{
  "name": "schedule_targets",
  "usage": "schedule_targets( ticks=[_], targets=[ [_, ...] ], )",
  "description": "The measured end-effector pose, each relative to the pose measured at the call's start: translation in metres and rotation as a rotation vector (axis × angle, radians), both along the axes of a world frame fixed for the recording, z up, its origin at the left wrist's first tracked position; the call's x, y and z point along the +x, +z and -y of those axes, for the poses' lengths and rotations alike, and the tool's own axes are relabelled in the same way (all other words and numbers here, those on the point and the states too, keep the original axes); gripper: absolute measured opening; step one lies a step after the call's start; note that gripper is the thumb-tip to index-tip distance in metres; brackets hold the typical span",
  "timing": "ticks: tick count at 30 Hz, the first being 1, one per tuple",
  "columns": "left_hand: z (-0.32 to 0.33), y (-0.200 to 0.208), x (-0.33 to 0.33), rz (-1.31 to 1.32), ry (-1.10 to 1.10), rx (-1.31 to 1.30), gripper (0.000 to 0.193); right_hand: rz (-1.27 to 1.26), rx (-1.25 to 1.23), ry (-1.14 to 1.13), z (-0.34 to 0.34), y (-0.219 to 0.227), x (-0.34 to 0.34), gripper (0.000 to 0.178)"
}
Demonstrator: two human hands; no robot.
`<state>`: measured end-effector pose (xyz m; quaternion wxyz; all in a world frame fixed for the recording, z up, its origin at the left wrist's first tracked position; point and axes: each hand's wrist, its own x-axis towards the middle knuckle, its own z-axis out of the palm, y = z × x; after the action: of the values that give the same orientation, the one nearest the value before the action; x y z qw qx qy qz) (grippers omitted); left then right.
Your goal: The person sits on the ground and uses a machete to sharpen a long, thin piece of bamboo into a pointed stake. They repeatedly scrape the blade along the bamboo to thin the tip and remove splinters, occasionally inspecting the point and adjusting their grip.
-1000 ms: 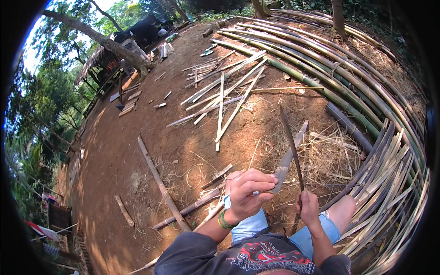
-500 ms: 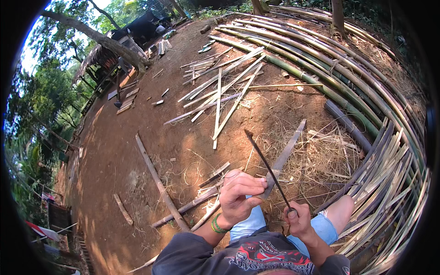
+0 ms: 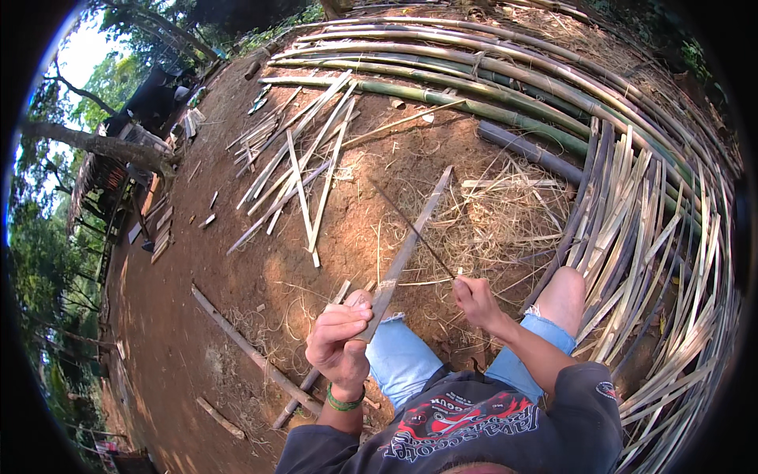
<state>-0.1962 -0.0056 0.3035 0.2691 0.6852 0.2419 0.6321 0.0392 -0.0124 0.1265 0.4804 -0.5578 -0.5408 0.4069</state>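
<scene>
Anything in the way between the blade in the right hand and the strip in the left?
Nothing visible: the knife in the right hand crosses the strip in this view, its near end held by the left hand. Whether they touch, I cannot tell.

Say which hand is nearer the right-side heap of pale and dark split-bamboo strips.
Right. The right hand, holding a thin dark knife, is left of the heap; the left hand, gripping a flat grey bamboo strip, is farther left.
</scene>
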Motion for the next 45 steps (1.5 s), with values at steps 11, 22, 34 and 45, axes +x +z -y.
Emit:
schedule_targets(
  ticks=[11, 22, 34, 45],
  targets=[
    [-0.004, -0.002, -0.01, 0.056, -0.04, -0.018, 0.04, 0.114, 0.176, 0.01, -0.008, -0.003, -0.012, 0.06],
    [-0.011, 0.0, -0.012, 0.063, -0.008, -0.006, 0.039, 0.182, 0.33, 0.126, -0.042, -0.026, 0.007, 0.063],
    [-0.018, 0.01, 0.005, 0.094, 0.041, 0.048, 0.036, -0.11, 0.151, 0.119, 0.0, 0.017, -0.022, 0.047],
    [-0.012, 0.011, 0.027, 0.057, 0.382, 0.047, 0.033, -0.182, -0.015, 0.007, 0.026, 0.047, -0.046, 0.042]
  ],
)
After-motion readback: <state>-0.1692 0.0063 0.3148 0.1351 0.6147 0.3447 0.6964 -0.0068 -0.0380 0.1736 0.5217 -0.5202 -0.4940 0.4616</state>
